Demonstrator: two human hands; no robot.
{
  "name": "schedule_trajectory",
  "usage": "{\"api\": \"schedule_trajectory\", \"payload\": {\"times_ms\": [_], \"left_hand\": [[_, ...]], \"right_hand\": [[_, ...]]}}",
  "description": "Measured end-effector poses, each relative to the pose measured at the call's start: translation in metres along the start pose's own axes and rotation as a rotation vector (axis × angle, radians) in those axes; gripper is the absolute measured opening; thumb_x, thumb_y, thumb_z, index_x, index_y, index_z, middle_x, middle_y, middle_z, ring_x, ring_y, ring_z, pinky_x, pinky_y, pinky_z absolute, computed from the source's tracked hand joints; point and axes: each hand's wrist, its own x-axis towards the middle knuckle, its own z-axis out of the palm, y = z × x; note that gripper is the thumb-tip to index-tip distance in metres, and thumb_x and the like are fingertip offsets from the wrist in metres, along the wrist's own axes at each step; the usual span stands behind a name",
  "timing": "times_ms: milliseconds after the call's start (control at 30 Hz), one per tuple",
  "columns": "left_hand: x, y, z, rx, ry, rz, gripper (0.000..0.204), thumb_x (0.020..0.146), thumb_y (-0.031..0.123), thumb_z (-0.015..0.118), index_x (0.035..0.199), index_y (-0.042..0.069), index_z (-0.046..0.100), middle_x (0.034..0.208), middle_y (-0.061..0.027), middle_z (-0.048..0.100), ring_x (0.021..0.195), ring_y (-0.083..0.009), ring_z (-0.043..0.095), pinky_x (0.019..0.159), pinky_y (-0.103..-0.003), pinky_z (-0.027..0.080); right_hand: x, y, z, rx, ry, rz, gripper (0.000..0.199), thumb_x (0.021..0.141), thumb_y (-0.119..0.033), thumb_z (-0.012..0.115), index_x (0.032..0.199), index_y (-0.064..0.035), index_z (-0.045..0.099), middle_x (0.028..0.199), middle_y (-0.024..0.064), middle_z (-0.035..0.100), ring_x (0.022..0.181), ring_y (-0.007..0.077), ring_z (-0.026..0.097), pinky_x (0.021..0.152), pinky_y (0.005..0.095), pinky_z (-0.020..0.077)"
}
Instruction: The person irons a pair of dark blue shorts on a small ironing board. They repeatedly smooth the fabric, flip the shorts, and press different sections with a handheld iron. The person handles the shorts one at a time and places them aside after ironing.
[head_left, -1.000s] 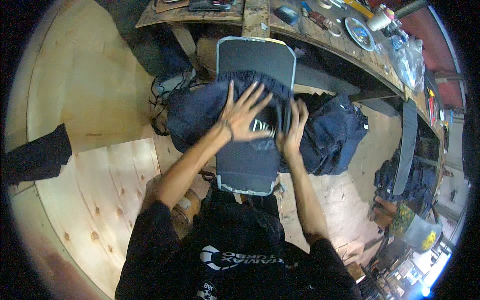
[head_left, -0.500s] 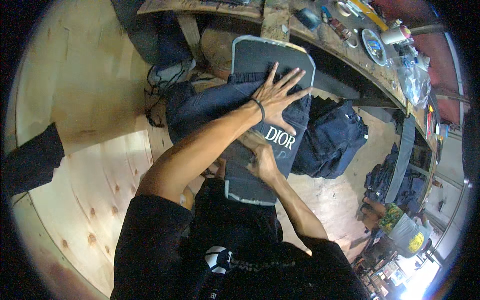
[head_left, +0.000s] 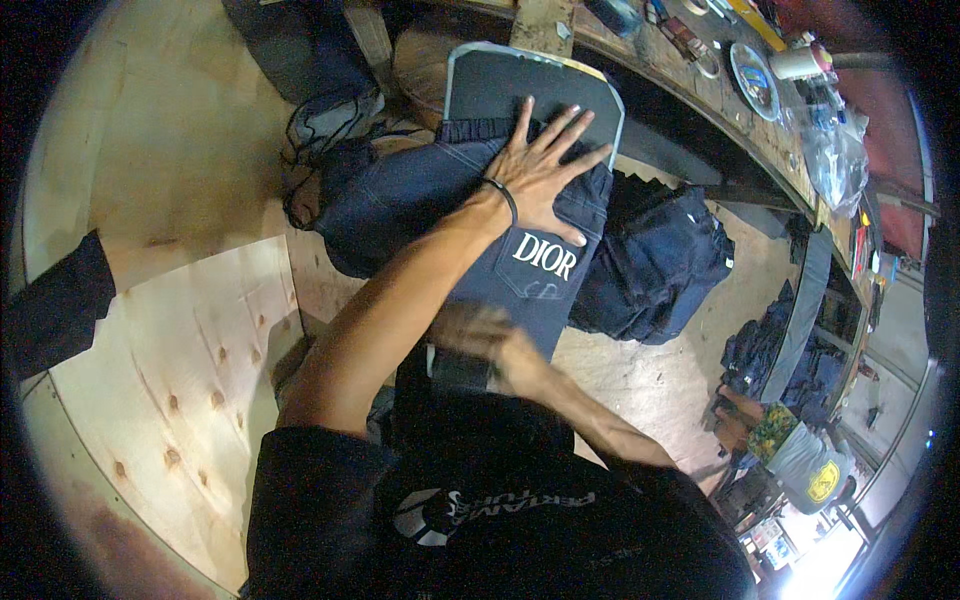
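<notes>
My left hand (head_left: 542,180) lies flat with fingers spread. It presses on dark blue denim pants (head_left: 400,200) with an elastic waistband, pulled over a long black board (head_left: 525,85) with pale edges. The board's far end sticks out past the waistband, under my fingertips. Beside my thumb is a back pocket (head_left: 540,265) with white printed lettering and a faint mark below it. My right hand (head_left: 475,335) is at the near part of the board, below the pocket. Motion smears its fingers, so what it holds, if anything, cannot be made out.
A pile of dark garments (head_left: 655,265) lies right of the board. A cluttered wooden bench (head_left: 690,90) runs along the far right, bearing a plate (head_left: 753,80), a thread cone (head_left: 797,64) and plastic bags (head_left: 835,170). Another person (head_left: 800,460) is at lower right.
My right hand has swept nearer to my body, from beside the pocket to below it. My left hand stays spread on the pants. The whole view has shifted slightly.
</notes>
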Motion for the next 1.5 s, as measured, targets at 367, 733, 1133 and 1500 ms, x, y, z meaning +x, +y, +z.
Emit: {"api": "schedule_trajectory", "payload": {"times_ms": [367,733,1133,1500], "left_hand": [[0.004,0.013,-0.004,0.053,-0.045,-0.093,0.140,0.059,0.092,0.077,0.173,0.028,0.028,0.181,-0.0181,0.016,0.167,-0.0394,0.012,0.125,-0.082,0.000],[0.002,0.010,0.005,0.067,0.075,-0.046,0.140,0.057,0.097,0.073,0.172,0.027,0.034,0.180,-0.0185,0.019,0.168,-0.0382,0.011,0.125,-0.082,-0.003],[-0.110,0.037,0.011,0.006,0.543,-0.859,0.101,0.097,0.057,0.073,0.169,0.004,0.026,0.167,-0.0375,0.033,0.160,-0.0493,0.029,0.124,-0.071,0.028],[-0.349,0.128,0.088,-1.141,0.165,-1.268,0.069,0.113,0.044,0.050,0.164,-0.001,0.039,0.157,-0.0255,0.055,0.147,-0.0380,0.053,0.123,-0.045,0.038]], "right_hand": [[-0.031,0.021,-0.012,0.101,0.085,-0.199,0.075,0.072,-0.004,0.078,0.147,-0.0094,0.068,0.158,0.0167,0.060,0.148,0.0382,0.054,0.126,0.0512,0.0409],[-0.060,0.028,-0.015,0.251,0.303,-0.051,0.069,0.074,-0.016,0.087,0.141,-0.0089,0.072,0.158,0.0143,0.060,0.150,0.0334,0.053,0.129,0.0517,0.0352],[0.033,0.049,-0.126,-0.457,0.877,0.113,0.088,0.063,0.001,0.081,0.148,-0.0119,0.061,0.157,0.0170,0.053,0.156,0.0465,0.034,0.130,0.0568,0.0306],[0.055,-0.017,0.064,-0.667,0.464,0.095,0.069,0.088,-0.012,0.069,0.155,-0.0228,0.058,0.167,0.0193,0.042,0.161,0.0585,0.014,0.114,0.0938,0.0058]]}}
